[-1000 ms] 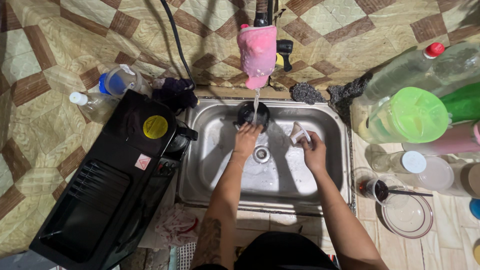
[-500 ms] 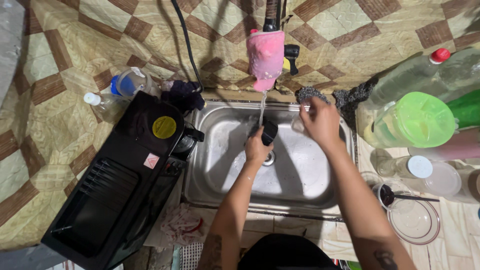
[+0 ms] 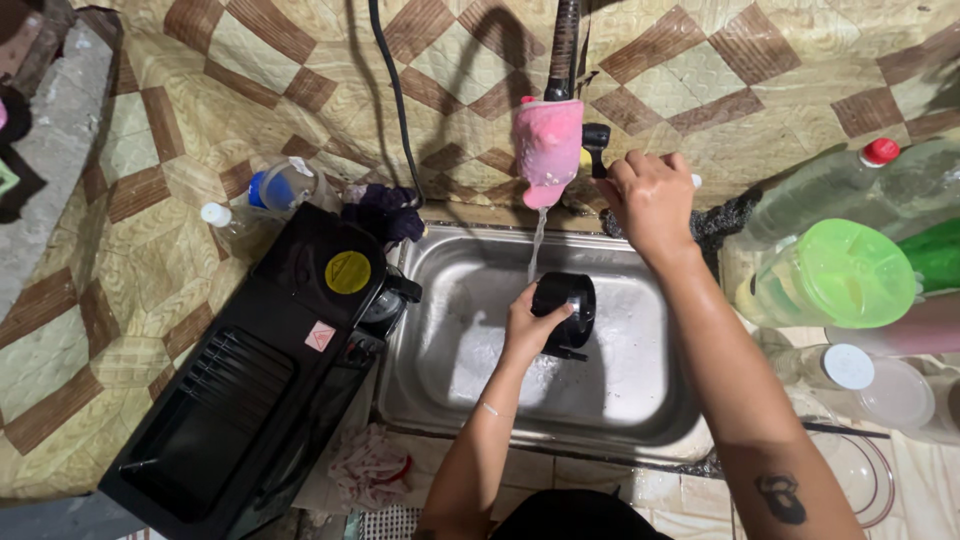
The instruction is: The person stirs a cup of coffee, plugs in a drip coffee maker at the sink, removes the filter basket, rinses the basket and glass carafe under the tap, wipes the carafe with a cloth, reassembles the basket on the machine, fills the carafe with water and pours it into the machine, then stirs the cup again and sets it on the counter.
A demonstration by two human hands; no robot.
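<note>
My left hand [image 3: 528, 325] grips a black cup [image 3: 566, 308] inside the steel sink [image 3: 655, 400], just under a thin stream of water [image 3: 537, 240]. The water falls from a tap wrapped in pink cloth [image 3: 548, 150]. My right hand [image 3: 650, 200] is raised to the back ledge, fingers curled, beside the black tap handle [image 3: 596, 138] and over a dark scouring pad [image 3: 722, 222]. A small white bit [image 3: 694, 181] shows at its little finger; what the fingers hold is hidden.
A black oven-like appliance [image 3: 250, 390] stands left of the sink, with a dark cloth [image 3: 385, 212] and clear plastic bottles [image 3: 270, 190] behind it. On the right stand a green-lidded jar [image 3: 840, 275], bottles [image 3: 850, 180], a white-lidded container [image 3: 870, 380] and a glass dish [image 3: 850, 470].
My right hand has risen from the sink to the back ledge by the tap handle. My left hand has kept the black cup under the stream.
</note>
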